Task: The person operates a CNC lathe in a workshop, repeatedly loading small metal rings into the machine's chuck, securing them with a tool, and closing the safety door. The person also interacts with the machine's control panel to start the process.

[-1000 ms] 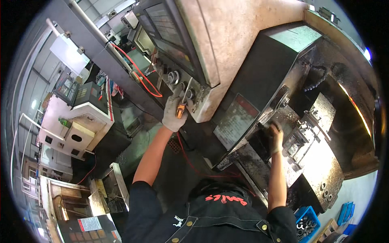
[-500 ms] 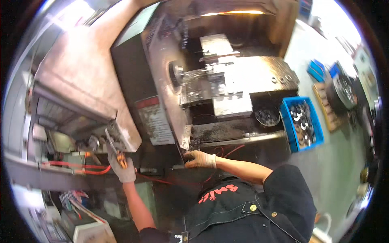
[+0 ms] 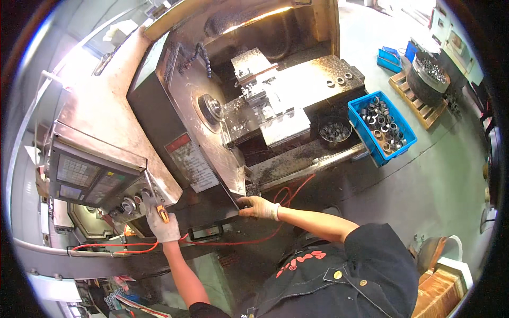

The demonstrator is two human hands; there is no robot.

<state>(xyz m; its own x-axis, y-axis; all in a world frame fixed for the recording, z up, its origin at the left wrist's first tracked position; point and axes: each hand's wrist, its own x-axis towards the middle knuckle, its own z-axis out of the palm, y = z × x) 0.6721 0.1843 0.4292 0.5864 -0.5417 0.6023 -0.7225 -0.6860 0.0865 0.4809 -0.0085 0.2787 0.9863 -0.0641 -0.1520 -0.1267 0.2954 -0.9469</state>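
My left hand, in a white glove, is closed around a small orange-handled tool whose metal shaft points up at the knobs under the lathe's control panel. My right hand, also gloved, grips the lower corner of the machine's slanted metal door. Behind the door the chuck and the tool slide show in the open work area, which is strewn with chips.
A blue bin of metal rings stands on the floor right of the machine, beside a round black tub of parts. An orange cable runs along the machine's base. A drum on a wooden pallet is at far right.
The view has swung round, so the lathe's open work area now fills the upper middle. Both hands stay where they were, left at the panel knobs, right on the door edge.
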